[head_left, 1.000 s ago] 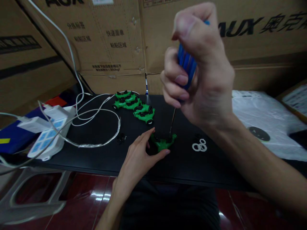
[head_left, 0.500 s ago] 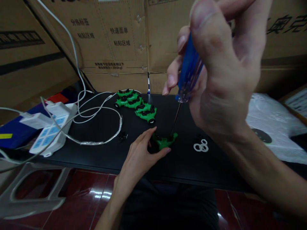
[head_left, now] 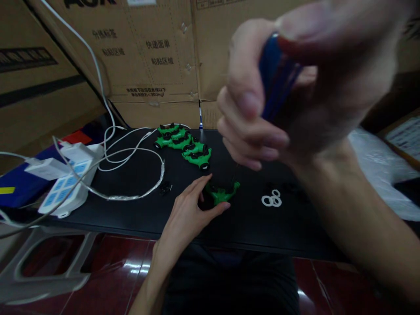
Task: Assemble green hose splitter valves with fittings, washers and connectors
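Observation:
My left hand (head_left: 193, 203) grips a green Y-shaped plastic fitting (head_left: 222, 195) on the black table, thumb on its near side and fingers on its far side. Above it, close to the camera, my right hand (head_left: 295, 83) is wrapped round the blue handle of a screwdriver (head_left: 274, 74). The shaft points down toward the fitting's right arm, but fingers and blur hide most of it, so I cannot tell whether the tip touches. Several similar green fittings with black parts (head_left: 183, 145) lie in a group farther back.
White rings (head_left: 272, 199) lie right of the held fitting. Small black pieces (head_left: 166, 188) sit to its left. A white power strip (head_left: 70, 181) with plugs and looping cables occupies the left side. Cardboard boxes (head_left: 147, 57) stand behind the table, and white wrapping (head_left: 377, 170) lies at right.
My right hand has risen toward the camera and its fingers have curled further round the screwdriver handle. My left hand still holds the fitting in the same place.

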A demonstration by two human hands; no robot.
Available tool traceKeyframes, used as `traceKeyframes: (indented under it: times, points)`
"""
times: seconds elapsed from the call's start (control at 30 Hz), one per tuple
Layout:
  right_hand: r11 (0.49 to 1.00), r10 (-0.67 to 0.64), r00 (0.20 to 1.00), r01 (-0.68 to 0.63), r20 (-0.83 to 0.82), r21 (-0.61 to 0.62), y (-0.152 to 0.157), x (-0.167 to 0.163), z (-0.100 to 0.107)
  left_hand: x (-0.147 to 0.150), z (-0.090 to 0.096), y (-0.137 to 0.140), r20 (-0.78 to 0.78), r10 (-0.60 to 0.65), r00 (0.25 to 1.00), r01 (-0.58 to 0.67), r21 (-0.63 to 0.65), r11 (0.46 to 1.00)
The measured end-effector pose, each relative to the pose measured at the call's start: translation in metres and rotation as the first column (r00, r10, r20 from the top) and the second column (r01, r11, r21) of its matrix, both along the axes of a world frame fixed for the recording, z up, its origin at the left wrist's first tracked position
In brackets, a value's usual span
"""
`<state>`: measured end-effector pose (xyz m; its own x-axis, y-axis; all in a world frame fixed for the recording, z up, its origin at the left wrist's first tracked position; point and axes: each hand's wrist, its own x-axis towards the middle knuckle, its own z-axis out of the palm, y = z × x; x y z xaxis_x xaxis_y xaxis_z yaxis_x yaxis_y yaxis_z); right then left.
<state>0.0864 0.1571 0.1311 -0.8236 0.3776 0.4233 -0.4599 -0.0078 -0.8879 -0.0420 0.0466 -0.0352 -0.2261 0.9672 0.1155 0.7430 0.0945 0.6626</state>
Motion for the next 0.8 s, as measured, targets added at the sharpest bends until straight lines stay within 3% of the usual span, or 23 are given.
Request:
traceKeyframes:
  times: [0.03, 0.07, 0.13, 0.17, 0.2, 0.23, 0.27, 0.33, 0.37, 0.43, 0.5, 0.57, 0.7, 0.8]
  points:
    - [0.993, -0.093, 0.996, 0.093, -0.001, 0.076, -0.002, -0.006, -0.008, 0.0, -0.001, 0.0, -0.004, 0.001, 1.0, -0.001, 0.006, 1.0]
    - [0.944, -0.288, 0.955, 0.296, -0.074, 0.147, -0.004, -0.011, -0.016, 0.0, -0.002, 0.0, -0.008, 0.004, 1.0, -0.004, 0.011, 1.0]
    - [0.736, -0.604, 0.741, 0.66, -0.294, 0.152, -0.008, -0.02, -0.029, 0.0, -0.003, 0.0, -0.012, 0.008, 1.0, -0.008, 0.012, 1.0]
    - [0.661, -0.666, 0.662, 0.737, -0.344, 0.142, -0.01, -0.023, -0.032, 0.0, -0.003, 0.0, -0.012, 0.009, 1.0, -0.009, 0.011, 1.0]
    - [0.64, -0.676, 0.645, 0.753, -0.356, 0.149, -0.011, -0.024, -0.034, 0.0, -0.003, 0.0, -0.01, 0.009, 1.0, -0.009, 0.01, 1.0]
    - [0.682, -0.636, 0.699, 0.708, -0.327, 0.186, -0.011, -0.023, -0.033, 0.0, -0.002, 0.0, -0.008, 0.004, 1.0, -0.004, 0.011, 1.0]
    - [0.763, -0.544, 0.791, 0.605, -0.28, 0.229, -0.01, -0.02, -0.03, 0.0, -0.002, 0.001, -0.008, -0.002, 1.0, 0.002, 0.015, 1.0]
    - [0.909, -0.28, 0.947, 0.314, -0.158, 0.272, -0.005, -0.011, -0.022, 0.0, -0.001, 0.001, -0.007, -0.012, 1.0, 0.013, 0.024, 1.0]
    - [0.949, -0.145, 0.985, 0.166, -0.096, 0.267, -0.001, -0.007, -0.018, 0.0, 0.0, 0.0, -0.008, -0.017, 1.0, 0.018, 0.027, 0.999]
    - [0.974, 0.047, 0.999, -0.041, -0.021, 0.222, 0.006, 0.001, -0.014, 0.0, 0.0, 0.0, -0.014, -0.024, 1.0, 0.024, 0.026, 0.999]
    - [0.974, 0.12, 0.993, -0.12, 0.011, 0.19, 0.011, 0.006, -0.014, 0.0, 0.0, 0.0, -0.018, -0.026, 0.999, 0.027, 0.025, 0.999]
    - [0.977, 0.086, 0.996, -0.085, 0.004, 0.198, 0.013, 0.007, -0.016, -0.001, -0.002, 0.0, -0.015, -0.023, 1.0, 0.024, 0.029, 0.999]
    - [0.973, -0.13, 0.988, 0.144, -0.089, 0.181, 0.011, 0.003, -0.02, -0.001, -0.002, 0.001, -0.002, -0.01, 1.0, 0.01, 0.03, 1.0]
    - [0.922, -0.342, 0.927, 0.363, -0.157, 0.134, 0.007, -0.004, -0.024, -0.001, -0.001, 0.001, 0.007, 0.003, 1.0, -0.003, 0.012, 1.0]
